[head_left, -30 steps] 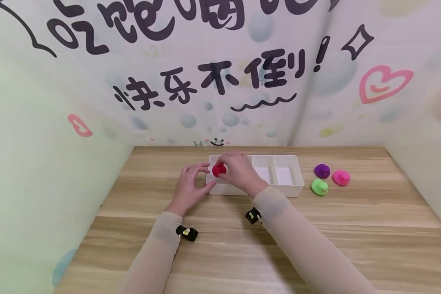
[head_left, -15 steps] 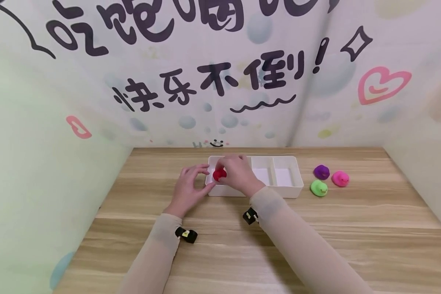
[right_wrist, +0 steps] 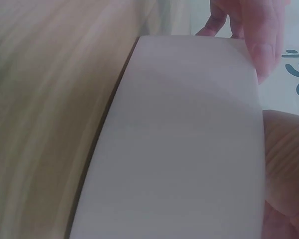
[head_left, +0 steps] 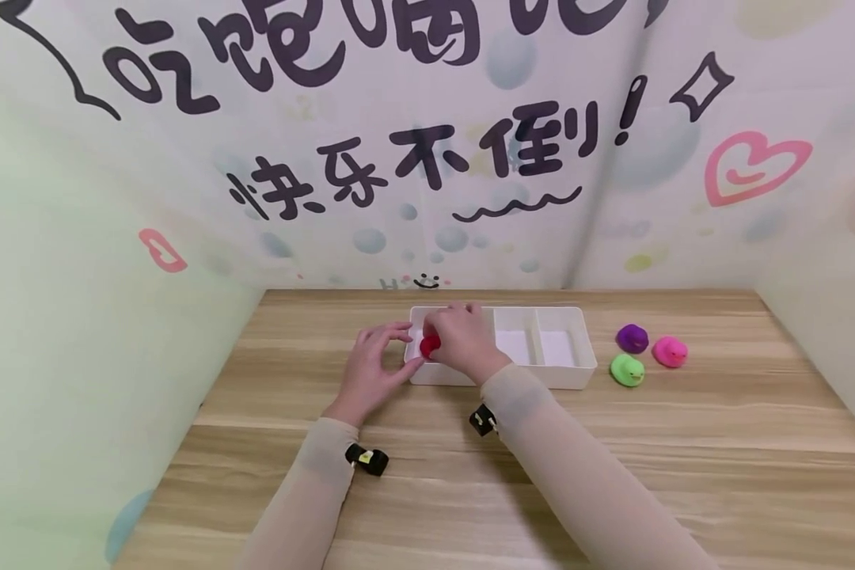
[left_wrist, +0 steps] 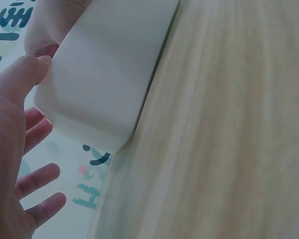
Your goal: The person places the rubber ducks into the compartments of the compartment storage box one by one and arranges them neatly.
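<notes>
A long white divided box [head_left: 502,376] stands on the wooden table near the back wall. My right hand [head_left: 463,340] reaches over its left part and pinches a small red toy duck [head_left: 429,347] inside the leftmost compartment; the fingers hide most of the duck. Around the box's left front corner lies my left hand [head_left: 370,368], thumb at the front rim and fingertips at the left end. The left wrist view shows that thumb [left_wrist: 32,72] against the rim, with the last two fingers apart from the box. In the right wrist view the box's front wall [right_wrist: 174,139] hides the duck.
To the right of the box sit a purple duck [head_left: 632,338], a pink duck [head_left: 670,351] and a green duck [head_left: 627,370], close together. A printed wall cloth [head_left: 427,237] hangs behind the table's back edge. The side walls are pale.
My right hand has lowered the red duck further into the leftmost compartment, slightly toward the front. The left hand stays at the corner. The head view has shifted a little.
</notes>
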The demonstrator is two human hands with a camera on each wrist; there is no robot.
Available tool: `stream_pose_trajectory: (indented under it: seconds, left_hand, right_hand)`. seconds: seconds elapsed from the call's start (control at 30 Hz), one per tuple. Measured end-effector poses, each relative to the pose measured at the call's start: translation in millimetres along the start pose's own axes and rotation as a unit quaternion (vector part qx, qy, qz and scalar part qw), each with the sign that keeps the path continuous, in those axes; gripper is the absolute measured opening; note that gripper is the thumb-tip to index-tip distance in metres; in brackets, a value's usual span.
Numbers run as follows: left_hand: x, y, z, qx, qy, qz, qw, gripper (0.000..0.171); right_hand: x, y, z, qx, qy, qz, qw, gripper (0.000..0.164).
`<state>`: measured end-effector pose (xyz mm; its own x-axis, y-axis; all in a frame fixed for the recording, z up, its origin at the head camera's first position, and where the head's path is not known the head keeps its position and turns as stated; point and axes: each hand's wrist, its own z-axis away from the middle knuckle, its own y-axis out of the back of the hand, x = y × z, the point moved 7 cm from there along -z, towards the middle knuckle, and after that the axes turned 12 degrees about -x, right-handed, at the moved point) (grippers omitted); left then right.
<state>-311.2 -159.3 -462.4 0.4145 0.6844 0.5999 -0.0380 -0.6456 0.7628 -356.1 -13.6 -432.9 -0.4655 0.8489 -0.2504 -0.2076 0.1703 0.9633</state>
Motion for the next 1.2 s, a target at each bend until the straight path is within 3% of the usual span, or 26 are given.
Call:
stream_pose_trajectory:
  seconds: [0.2, 0.37, 0.6, 0.93, 1.2]
  left_hand:
    - [0.9, -1.2, -1.4, 0.002, -0.003, 0.003, 1.0, 0.036]
    - [1.9, -2.6, -2.6, 0.005, -0.009, 0.002, 0.9999, 0.036]
    - [1.0, -2.3, -0.8, 0.004, -0.003, 0.005, 1.0, 0.037]
    - [-2.7, -3.0, 1.1, 0.0, 0.013, 0.009, 0.9999, 0.037]
    - [0.1, -2.6, -0.4, 0.001, 0.0, 0.007, 1.0, 0.039]
  right_hand:
    - [-0.4, -0.2, -0.3, -0.014, -0.014, 0.009, 1.0, 0.037]
    - [-0.9, 5.1, 2.3, -0.011, 0.005, 0.015, 1.0, 0.039]
    - [-3.0, 23.0, 16.3, 0.049, 0.049, -0.021, 0.997, 0.027]
    - [6.0, 32.6, 31.0, 0.112, 0.069, -0.047, 0.99, 0.022]
    - [22.9, 35.0, 47.7, 0.16, 0.062, -0.047, 0.984, 0.022]
